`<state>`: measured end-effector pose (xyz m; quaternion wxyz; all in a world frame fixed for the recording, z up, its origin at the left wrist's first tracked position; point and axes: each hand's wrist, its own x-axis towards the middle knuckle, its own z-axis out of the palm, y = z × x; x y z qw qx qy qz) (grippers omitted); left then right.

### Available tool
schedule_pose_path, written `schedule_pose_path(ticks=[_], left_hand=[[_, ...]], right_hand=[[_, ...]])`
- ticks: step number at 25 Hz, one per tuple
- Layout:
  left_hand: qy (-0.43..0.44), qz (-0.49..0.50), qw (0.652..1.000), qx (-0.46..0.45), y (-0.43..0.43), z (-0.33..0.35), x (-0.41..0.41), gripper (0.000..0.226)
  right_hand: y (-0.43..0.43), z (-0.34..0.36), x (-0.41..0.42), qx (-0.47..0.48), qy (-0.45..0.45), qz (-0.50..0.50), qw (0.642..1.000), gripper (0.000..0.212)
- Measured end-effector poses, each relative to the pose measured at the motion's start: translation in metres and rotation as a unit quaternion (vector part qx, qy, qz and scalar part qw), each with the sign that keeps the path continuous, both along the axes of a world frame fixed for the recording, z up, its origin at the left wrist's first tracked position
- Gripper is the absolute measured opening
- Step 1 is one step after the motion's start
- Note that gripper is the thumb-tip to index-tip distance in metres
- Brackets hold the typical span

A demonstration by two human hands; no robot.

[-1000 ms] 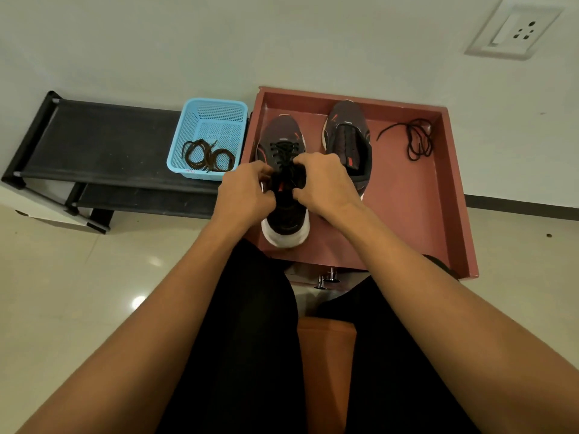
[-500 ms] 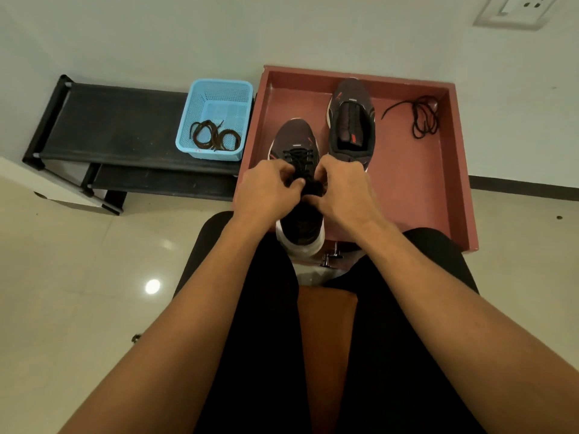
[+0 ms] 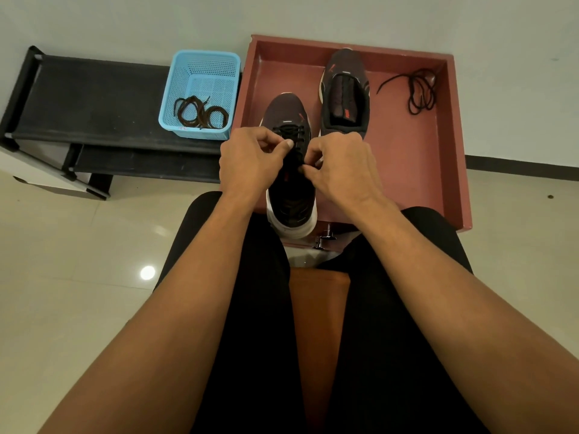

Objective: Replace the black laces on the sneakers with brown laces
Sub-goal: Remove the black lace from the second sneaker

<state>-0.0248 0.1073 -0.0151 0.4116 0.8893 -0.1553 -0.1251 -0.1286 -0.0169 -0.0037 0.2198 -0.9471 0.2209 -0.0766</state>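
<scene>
Tray (image 3: 407,170) | left hand (image 3: 247,161), right hand (image 3: 344,170) pinch black lace (image 3: 294,133) on sneaker (image 3: 291,198) | basket (image 3: 203,67): brown laces (image 3: 200,112)

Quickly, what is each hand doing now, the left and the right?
Left hand: fingers curled, pinching the black lace on the near sneaker.
Right hand: also pinching that lace.

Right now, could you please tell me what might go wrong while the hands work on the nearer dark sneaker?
The nearer dark sneaker overhangs the near edge of the red-brown tray; the left hand and right hand, pinching its threaded black lace, could tug it off. The coiled brown laces in the blue plastic basket look intertwined and may snag.
</scene>
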Motion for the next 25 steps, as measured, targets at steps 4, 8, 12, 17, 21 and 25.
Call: schedule_pose_path(ticks=[4, 8, 12, 17, 21, 25], left_hand=[[0.036, 0.005, 0.998, -0.042, 0.003, -0.008, 0.007, 0.015], [0.053, 0.068, 0.991, -0.105, 0.007, -0.005, 0.013, 0.019], [0.071, 0.153, 0.969, -0.181, 0.015, -0.001, 0.023, 0.031], [0.123, 0.107, 0.967, -0.195, 0.014, 0.006, 0.018, 0.051], [0.082, -0.031, 0.990, -0.111, 0.016, 0.003, 0.013, 0.032], [-0.003, -0.099, 0.993, 0.062, 0.017, 0.002, 0.009, 0.024]], right_hand=[[-0.006, 0.006, 0.001, 0.048, 0.000, -0.003, 0.999, 0.013], [-0.024, 0.011, -0.008, 0.237, -0.041, -0.059, 0.969, 0.011], [-0.039, 0.019, -0.018, 0.357, -0.137, -0.130, 0.915, 0.009], [-0.041, 0.015, -0.014, 0.352, -0.154, -0.141, 0.912, 0.014], [-0.038, 0.008, -0.007, 0.255, -0.120, -0.065, 0.957, 0.014], [-0.030, 0.000, 0.001, 0.143, -0.031, -0.014, 0.989, 0.026]])
